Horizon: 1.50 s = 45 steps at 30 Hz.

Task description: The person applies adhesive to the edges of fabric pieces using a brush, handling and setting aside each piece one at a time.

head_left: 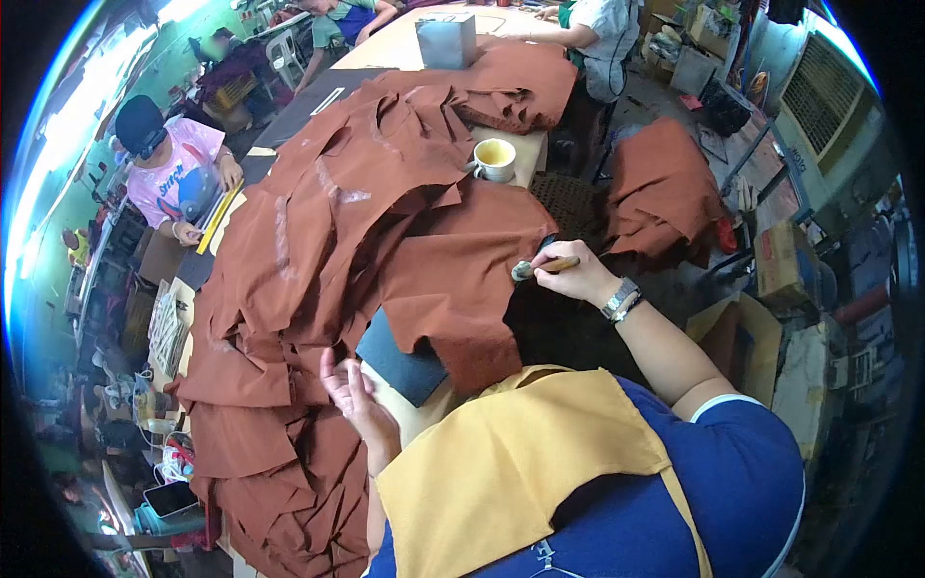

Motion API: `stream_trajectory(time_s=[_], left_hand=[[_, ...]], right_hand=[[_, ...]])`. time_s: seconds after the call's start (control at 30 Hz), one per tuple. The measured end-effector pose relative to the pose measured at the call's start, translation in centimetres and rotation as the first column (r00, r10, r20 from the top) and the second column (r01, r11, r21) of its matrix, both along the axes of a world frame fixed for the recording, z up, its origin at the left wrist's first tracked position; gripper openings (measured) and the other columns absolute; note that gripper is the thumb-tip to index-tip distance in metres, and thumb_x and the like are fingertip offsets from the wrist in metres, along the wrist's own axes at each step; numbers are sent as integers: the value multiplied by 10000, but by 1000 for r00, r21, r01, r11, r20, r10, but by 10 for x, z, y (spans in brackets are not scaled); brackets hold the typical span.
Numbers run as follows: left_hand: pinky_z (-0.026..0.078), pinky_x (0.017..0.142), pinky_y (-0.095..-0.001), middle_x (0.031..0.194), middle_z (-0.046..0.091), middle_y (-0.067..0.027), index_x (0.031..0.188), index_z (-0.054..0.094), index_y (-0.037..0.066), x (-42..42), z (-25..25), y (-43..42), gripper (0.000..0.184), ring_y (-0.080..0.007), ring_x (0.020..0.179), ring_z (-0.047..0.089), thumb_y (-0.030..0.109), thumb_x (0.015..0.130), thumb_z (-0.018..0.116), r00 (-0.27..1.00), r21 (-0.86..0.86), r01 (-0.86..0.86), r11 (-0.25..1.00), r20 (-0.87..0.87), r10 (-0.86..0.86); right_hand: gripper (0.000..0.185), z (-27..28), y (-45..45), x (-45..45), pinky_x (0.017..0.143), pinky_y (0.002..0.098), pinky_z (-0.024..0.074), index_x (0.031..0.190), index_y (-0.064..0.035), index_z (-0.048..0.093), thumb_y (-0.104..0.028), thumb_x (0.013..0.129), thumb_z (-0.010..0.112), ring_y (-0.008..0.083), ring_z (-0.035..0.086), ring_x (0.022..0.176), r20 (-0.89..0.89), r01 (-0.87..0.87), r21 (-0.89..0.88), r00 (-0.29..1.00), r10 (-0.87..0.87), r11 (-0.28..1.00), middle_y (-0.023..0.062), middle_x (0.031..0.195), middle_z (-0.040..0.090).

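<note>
My right hand [585, 277] grips a brush [559, 263] by its wooden handle. The pale bristle end is at the right edge of a reddish-brown sheet [467, 246], which looks like leather or suede. My left hand [360, 403] is palm up with its fingers apart, holding nothing, just left of a dark blue-grey board [405, 361]. That board lies partly under the sheet. Beyond the sheet stands a white cup [495, 171] with something yellowish inside.
A large heap of reddish-brown pieces [318, 202] covers much of the table. More hang over a support [665, 188] at right. A grey box [446, 43] stands at the far end. Across the table, a person in a pink shirt [178, 169] holds a yellow ruler [220, 220].
</note>
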<state>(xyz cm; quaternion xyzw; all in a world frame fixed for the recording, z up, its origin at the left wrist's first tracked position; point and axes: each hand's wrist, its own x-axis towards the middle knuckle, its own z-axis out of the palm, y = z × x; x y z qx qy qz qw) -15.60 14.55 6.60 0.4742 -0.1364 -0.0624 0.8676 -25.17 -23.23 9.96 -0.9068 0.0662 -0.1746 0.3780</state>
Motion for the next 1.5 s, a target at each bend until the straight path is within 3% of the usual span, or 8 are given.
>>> stream_trajectory(time_s=[0.07,0.17,0.3,0.57,0.87,1.1,1.27,1.5], left_hand=[[406,843,-224,1078,529,-22,1381,444,45,5,28,-22,389,-78,904,473,81,1004,532,919,316,-351,882,297,259],[416,1015,-361,1282,567,-138,1282,560,48,4,58,-51,317,-269,1177,544,76,966,570,768,645,-391,656,622,-153],[364,1077,-553,1484,429,-222,1422,461,79,1,21,-92,499,-416,1363,410,376,1022,470,715,910,-307,279,414,-563],[249,1108,-668,1617,169,-243,1568,221,109,31,11,-50,953,-384,1485,225,628,870,610,900,897,-378,-229,298,-320],[146,1160,-642,1619,187,-223,1547,317,160,21,-9,-64,750,-416,1505,123,499,936,590,760,893,-445,73,419,-497],[167,1147,-653,1624,210,-183,1532,364,205,48,-27,-70,860,-385,1498,178,671,847,593,680,897,-443,7,341,-649],[220,1132,-647,1628,212,-169,1534,359,236,70,-25,-75,864,-397,1484,213,699,838,579,665,912,-409,18,312,-678],[199,1143,-646,1623,229,-164,1538,345,233,77,-30,-73,832,-390,1478,238,660,862,575,629,884,-466,23,350,-694]], right_hand=[[145,4,2,-1,716,343,553,855,-22,715,-126,753,714,273,709,766,-34,22,-4,999,-22,1000,159,820,709],[153,2,2,1,714,345,554,844,-14,705,-133,750,719,280,709,766,-10,17,-65,1000,-17,998,162,810,705],[158,0,3,1,710,348,555,844,-13,699,-133,744,720,290,709,772,27,4,-41,1000,-2,999,166,816,704],[138,-9,3,-3,710,344,556,861,-29,709,-111,750,714,292,712,772,91,2,-8,996,-2,1000,159,826,706],[114,1,3,2,703,355,558,842,-41,706,-111,751,714,278,710,774,33,-14,-80,999,16,997,146,814,710],[104,20,-33,-5,641,344,547,790,-25,707,-102,721,696,257,706,687,-9,-17,-370,1000,15,929,166,741,691],[91,14,7,10,692,329,538,810,-23,693,-99,764,708,245,699,721,102,-96,7,990,95,995,128,765,702],[113,19,-15,-12,691,325,562,837,-32,729,-104,756,699,227,722,740,-25,0,-180,1000,-4,984,130,810,722]])
